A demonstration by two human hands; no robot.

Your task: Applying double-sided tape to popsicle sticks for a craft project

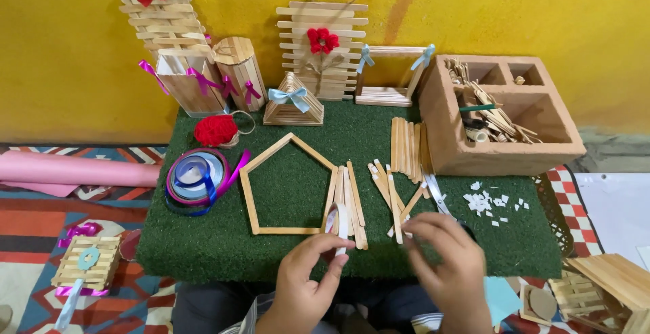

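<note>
The left hand pinches a white tape roll upright, just above its fingertips; the right hand, fingers curled and holding nothing visible, rests beside loose sticks on the green bench.

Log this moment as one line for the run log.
left hand: pinching white tape roll | right hand: by loose craft sticks | pentagon stick frame flat on green mat
</note>
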